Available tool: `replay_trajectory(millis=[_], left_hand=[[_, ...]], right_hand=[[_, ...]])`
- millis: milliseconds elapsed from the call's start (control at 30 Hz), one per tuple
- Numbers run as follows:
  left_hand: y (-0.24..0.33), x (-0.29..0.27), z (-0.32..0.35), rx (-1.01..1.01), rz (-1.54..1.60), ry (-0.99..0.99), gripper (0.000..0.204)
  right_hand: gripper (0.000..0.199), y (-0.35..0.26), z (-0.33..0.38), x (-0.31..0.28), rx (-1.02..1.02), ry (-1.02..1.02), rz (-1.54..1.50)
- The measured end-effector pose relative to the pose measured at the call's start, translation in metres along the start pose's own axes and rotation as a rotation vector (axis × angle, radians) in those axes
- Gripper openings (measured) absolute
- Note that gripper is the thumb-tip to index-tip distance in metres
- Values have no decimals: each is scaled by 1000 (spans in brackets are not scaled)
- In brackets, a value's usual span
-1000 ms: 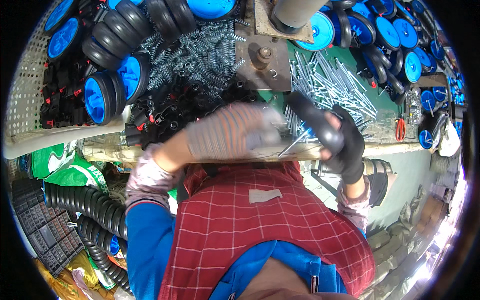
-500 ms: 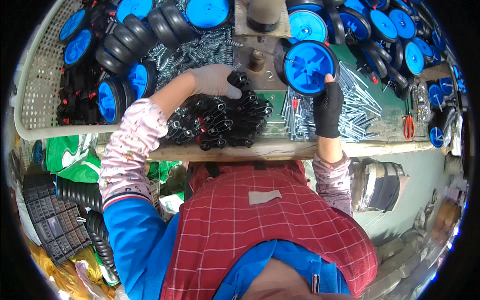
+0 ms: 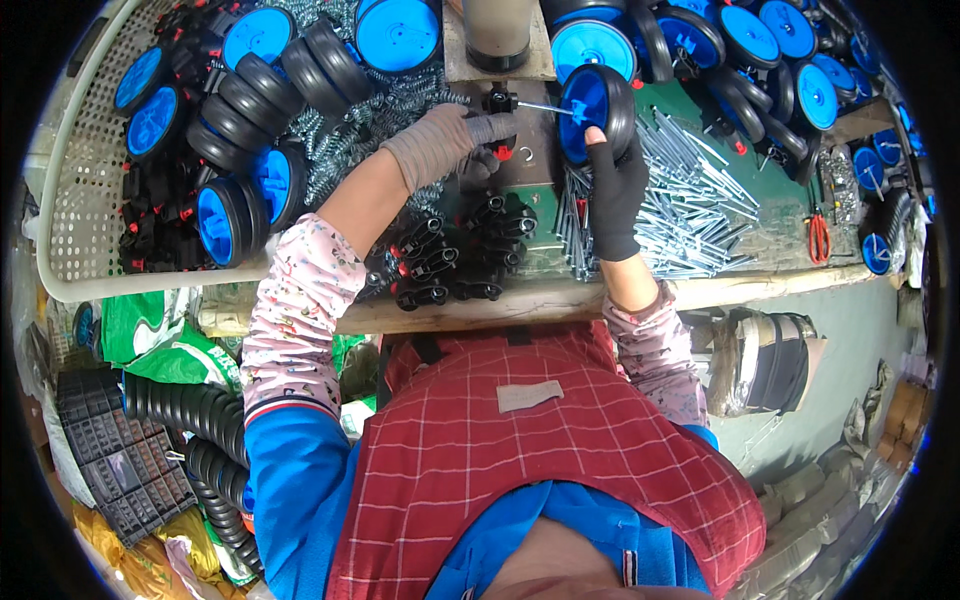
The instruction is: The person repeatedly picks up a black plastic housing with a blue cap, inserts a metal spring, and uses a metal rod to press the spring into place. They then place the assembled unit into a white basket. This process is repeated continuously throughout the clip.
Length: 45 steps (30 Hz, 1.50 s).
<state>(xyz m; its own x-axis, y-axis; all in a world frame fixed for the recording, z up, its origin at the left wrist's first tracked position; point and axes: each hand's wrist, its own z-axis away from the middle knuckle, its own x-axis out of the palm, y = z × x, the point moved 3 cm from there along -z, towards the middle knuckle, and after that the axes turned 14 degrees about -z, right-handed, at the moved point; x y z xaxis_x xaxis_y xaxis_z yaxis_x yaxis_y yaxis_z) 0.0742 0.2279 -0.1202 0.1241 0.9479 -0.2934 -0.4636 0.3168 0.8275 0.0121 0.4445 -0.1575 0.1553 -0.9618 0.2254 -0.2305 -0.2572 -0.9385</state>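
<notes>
Two gloved hands are working together above the bench (image 3: 620,290): the left hand (image 3: 440,140) is pinching a small black bracket (image 3: 499,100), while the right hand (image 3: 615,185) is gripping a blue wheel (image 3: 592,110), a thin metal axle (image 3: 545,107) bridging them. Loose black brackets (image 3: 455,255) are lying just below both hands.

Both arms reached forward, sleeves patterned pink. The grey-gloved left hand (image 3: 445,142) pinched with curled fingers; the black-gloved right hand (image 3: 614,185) gripped upright.
</notes>
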Motion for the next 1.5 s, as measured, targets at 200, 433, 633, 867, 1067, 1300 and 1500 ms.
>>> replay_trajectory(millis=[200,433,633,867,1067,1300,1500], left_hand=[[1,-1,1,58,18,-1,52],[-19,-72,4,536,-1203,366,43],[21,-150,-50,318,-1489,834,54],[39,-211,-123,-106,-1650,471,94],[61,-223,-131,169,-1590,571,61],[63,-163,40,281,-960,1077,52],[-14,-70,133,424,-616,920,38]], right_hand=[[67,-9,13,37,-16,-191,23],[70,-15,7,51,-262,-278,211],[52,-13,-99,2,-2,-523,661],[23,-62,-225,-59,-75,-398,-193],[16,-2,-84,-97,26,-677,1031],[16,13,-48,-105,-136,-511,1037],[14,-40,-28,-40,-214,-527,205]])
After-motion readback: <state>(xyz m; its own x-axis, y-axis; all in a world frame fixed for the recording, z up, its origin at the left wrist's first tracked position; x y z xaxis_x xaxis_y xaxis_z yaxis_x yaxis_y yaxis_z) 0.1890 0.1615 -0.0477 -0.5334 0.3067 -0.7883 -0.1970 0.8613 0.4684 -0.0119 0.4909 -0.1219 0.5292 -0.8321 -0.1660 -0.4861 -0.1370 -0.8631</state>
